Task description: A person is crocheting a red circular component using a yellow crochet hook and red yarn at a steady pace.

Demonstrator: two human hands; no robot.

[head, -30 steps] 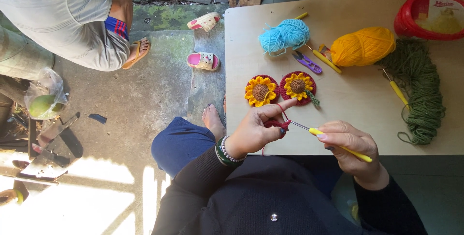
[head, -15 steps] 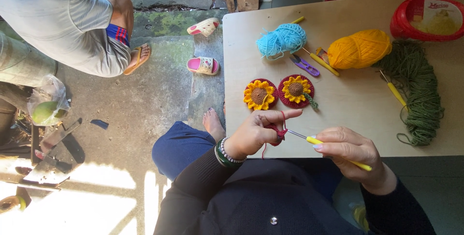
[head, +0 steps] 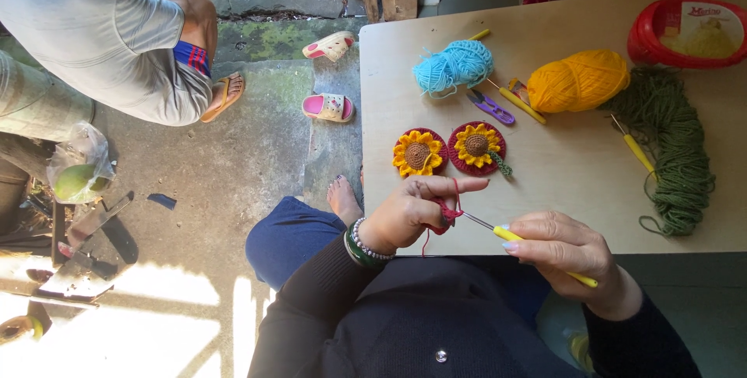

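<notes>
At the near edge of the wooden table [head: 591,191], the left hand [head: 408,215] is closed around a small piece of red crochet work [head: 445,215], index finger stretched out with red yarn looped over it, while the right hand [head: 564,250] grips a yellow-handled crochet hook [head: 517,236] whose metal tip meets the red piece. The step in hand looks like working an early round of a red stitch piece; the next move would seem to call for a small turn of the hook through the loop, with the left fingers holding the yarn taut. Both hands hang just off the table's near edge, over the lap, so there is free room below and to the left over the floor. Farther on the table lie two finished sunflower rounds [head: 449,150], close to the left hand; beyond them a blue yarn ball [head: 454,65], purple snips [head: 490,106], an orange yarn ball [head: 577,81], a loose green yarn heap [head: 669,141] with another yellow hook [head: 636,148], and a red tub [head: 689,29] at the far right. Another person sits far left, well apart.
</notes>
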